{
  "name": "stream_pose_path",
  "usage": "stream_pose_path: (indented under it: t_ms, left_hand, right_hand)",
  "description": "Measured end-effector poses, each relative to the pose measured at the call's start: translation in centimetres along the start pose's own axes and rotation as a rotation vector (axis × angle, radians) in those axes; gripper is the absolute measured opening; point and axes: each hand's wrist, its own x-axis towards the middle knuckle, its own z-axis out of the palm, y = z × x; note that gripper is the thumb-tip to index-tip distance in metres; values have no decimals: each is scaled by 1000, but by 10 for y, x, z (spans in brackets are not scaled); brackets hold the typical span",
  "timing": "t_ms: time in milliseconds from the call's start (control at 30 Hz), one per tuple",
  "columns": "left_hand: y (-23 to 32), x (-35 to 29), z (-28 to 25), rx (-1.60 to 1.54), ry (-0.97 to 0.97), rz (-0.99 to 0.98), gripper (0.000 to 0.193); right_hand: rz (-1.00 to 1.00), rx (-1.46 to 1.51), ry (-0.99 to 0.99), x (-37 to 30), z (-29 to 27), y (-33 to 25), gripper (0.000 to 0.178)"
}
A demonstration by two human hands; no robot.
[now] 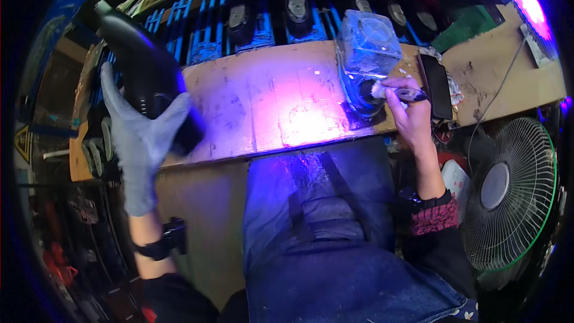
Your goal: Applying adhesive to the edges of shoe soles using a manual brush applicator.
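Note:
My left hand (143, 125), in a grey knit glove, grips a long black boot (140, 63) from below, thumb and fingers spread around it. The boot tilts over the left end of the bench, its pale tip pointing up and left; its lower end is blurred. My bare right hand (409, 107) pinches a brush (409, 94) with whitish bristles. The bristles are at a dark round pot (366, 91) near the bench's front edge; whether they touch it I cannot tell. Just behind the pot stands a translucent, smeared square container (372, 42).
Cardboard (257, 96) covers the bench, lit purple-pink. Behind it, a blue slatted rack (206, 30) holds several black shoes (298, 15). A dark phone-like slab (435, 85) lies right of my right hand. A caged fan (508, 194) stands at lower right, a cable (499, 87) above it.

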Motion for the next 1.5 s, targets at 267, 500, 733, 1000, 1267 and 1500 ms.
stream_pose_path:
  t_ms: [267,500,733,1000,1267,1500]
  left_hand:
    - [-28,-118,69,-652,-263,49,46]
    - [-18,-142,51,-428,-329,285,43]
    - [-27,-148,53,-457,-380,219,54]
    - [-36,-155,55,-550,-363,179,58]
    - [-36,-158,54,-520,-382,209,57]
    - [-33,-157,57,-518,-346,202,55]
  right_hand:
    - [326,440,290,-45,19,-6,9]
    - [300,839,4,-5,79,-80,10]
    - [582,979,-169,12,107,-101,16]
    - [574,952,-124,26,133,-97,15]
    - [-136,498,-39,27,114,-97,7]
    - [-554,241,-350,-30,80,-122,44]
